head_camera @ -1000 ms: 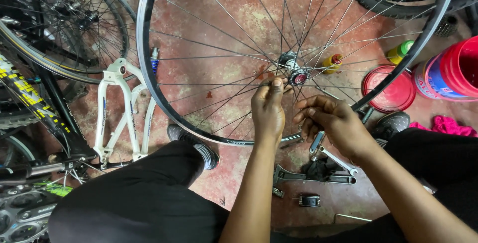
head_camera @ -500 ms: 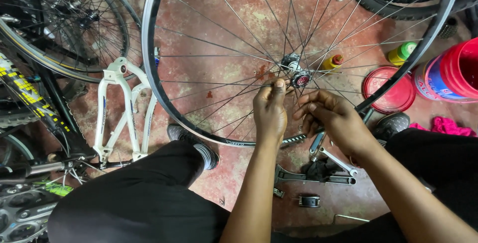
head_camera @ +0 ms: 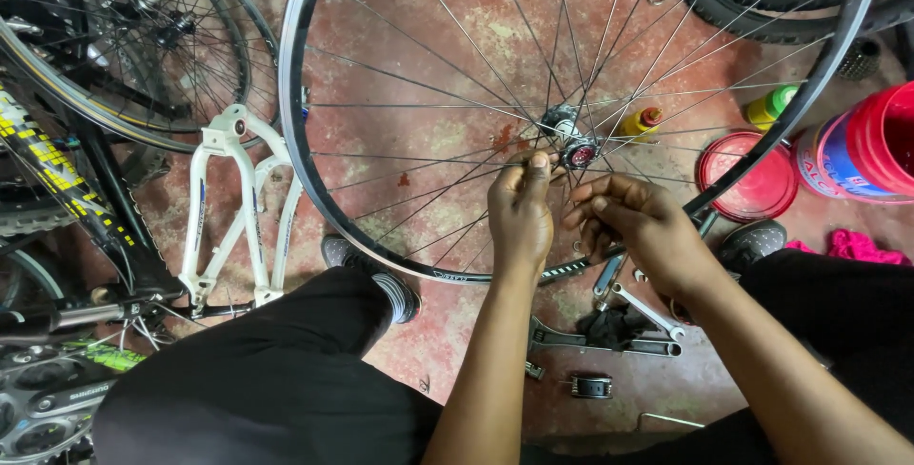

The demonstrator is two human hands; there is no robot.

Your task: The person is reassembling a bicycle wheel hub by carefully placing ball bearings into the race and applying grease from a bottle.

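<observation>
Both hands are held at the centre of a bare bicycle wheel (head_camera: 314,198). By the left hand (head_camera: 521,213) a thin spoke (head_camera: 447,186) is pinched between thumb and fingertips just beside the hub (head_camera: 569,141); the right hand (head_camera: 636,222) is curled with its fingers bent among the spokes just below the hub, though whether anything is actually gripped there cannot be told.

The wheel is stood upright on its edge on the red floor (head_camera: 447,41), between the person's knees, with its dark rim close to a grey shoe (head_camera: 373,275). It is judged to be light for its size and stiff at the rim, so the rim would be the sound place for lifting or steadying. The spokes are judged thin, springy and smooth, easily bent if loaded sideways; they are best taken lightly near the hub, where they are crowded together. The hub itself looks hard, metallic and possibly greasy.

Just beyond the hub a small yellow bottle (head_camera: 644,124) with a red cap is seen through the spokes. Metal tools (head_camera: 609,332) are scattered on the floor below the right hand. Farther right a red lid (head_camera: 747,179) and a red bucket (head_camera: 871,146) are placed. To the left a white bicycle fork (head_camera: 238,208) is lying, with another wheel (head_camera: 124,46) behind it.
</observation>
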